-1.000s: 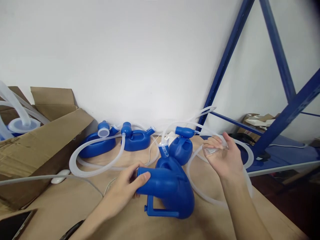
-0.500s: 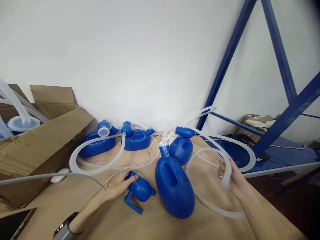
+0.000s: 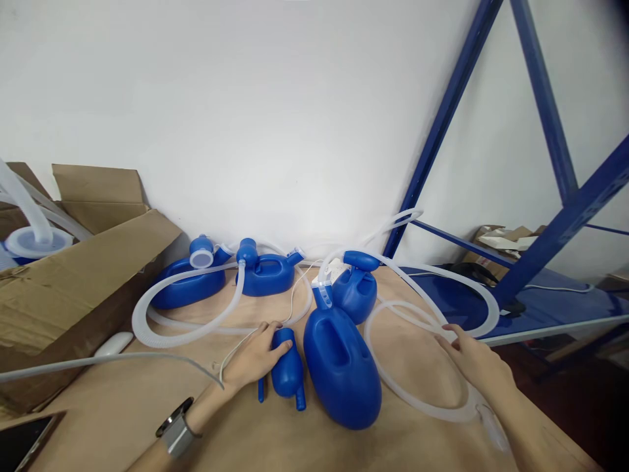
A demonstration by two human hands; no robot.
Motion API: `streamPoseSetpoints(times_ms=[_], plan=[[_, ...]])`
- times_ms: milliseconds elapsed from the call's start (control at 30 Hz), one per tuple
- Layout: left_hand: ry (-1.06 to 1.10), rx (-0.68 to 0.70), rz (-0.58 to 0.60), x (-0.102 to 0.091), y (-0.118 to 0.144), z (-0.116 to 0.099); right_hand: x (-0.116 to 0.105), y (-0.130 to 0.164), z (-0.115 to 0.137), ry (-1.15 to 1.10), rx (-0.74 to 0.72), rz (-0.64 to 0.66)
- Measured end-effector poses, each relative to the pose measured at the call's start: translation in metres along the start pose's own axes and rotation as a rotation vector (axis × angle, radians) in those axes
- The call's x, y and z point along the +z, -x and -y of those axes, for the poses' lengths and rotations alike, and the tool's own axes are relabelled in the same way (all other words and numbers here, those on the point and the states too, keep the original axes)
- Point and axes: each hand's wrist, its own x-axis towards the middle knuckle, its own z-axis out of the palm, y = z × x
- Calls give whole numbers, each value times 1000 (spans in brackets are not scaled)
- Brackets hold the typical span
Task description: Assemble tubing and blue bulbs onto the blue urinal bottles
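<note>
My left hand (image 3: 263,354) is closed on a small blue plastic urinal head (image 3: 287,370), a rounded piece with a short spout pointing toward me. A thin blue arm (image 3: 261,389) lies beside it. Close to its right is a blue urinal bottle (image 3: 344,373) with a moulded handle, lying on the table, its neck pointing to the wall. My right hand (image 3: 474,360) is palm down with fingertips pinched on a translucent hose (image 3: 417,288). The hose's course under the palm is hidden. Below the wrist lies a blurred clear hose end (image 3: 494,429).
Several more blue bottles, one of them here (image 3: 269,276), stand along the wall with looped hoses. At left are a cardboard box (image 3: 88,288), a white mouse (image 3: 114,344), a phone (image 3: 27,439) and a grey cable (image 3: 122,358). A blue metal rack (image 3: 445,124) rises at right.
My left hand has turned the blue urinal head so its spout faces me. My right hand has lowered and rolled palm down over the hose, whose end was raised before.
</note>
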Motion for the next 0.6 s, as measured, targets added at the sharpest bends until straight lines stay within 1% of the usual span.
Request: streamPoseSetpoints(times_ms=[67, 167, 267, 367, 433, 533, 600], plan=[[-18, 7, -29, 4, 0, -6, 0, 4, 9, -10, -86, 80], [-26, 34, -77, 7, 0, -16, -1, 18, 29, -158, -324, 143], [29, 106, -97, 6, -6, -30, -2, 38, 61, -377, -552, 235], [143, 159, -114, 9, -20, -45, 6, 55, 102, -478, -698, 294], [239, 157, -125, 16, -34, -55, 17, 57, 128, -542, -701, 289], [379, 121, -126, 29, -57, -67, 40, 46, 161, -666, -623, 286], [454, 88, -127, 37, -70, -72, 54, 35, 175, -734, -565, 361]])
